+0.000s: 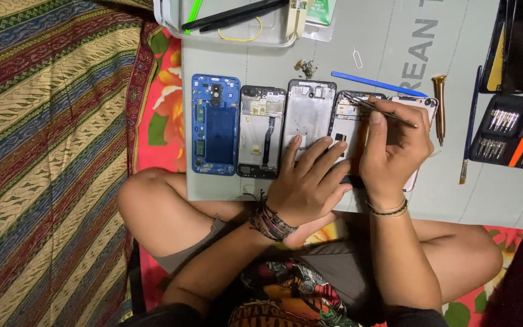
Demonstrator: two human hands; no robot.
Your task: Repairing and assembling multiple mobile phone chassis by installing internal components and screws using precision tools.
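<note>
Grey surface [455, 194] carries five opened phones; left hand [307, 181] lies spread on one [349, 130], right hand [394, 148] pinches tweezers [382, 111].

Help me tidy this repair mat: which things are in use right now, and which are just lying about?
In use: open phone frame, steadied by left hand; tweezers in right hand.

Lying about: blue phone back, two other frames, blue pry stick, screwdriver, bit set, tray.
</note>
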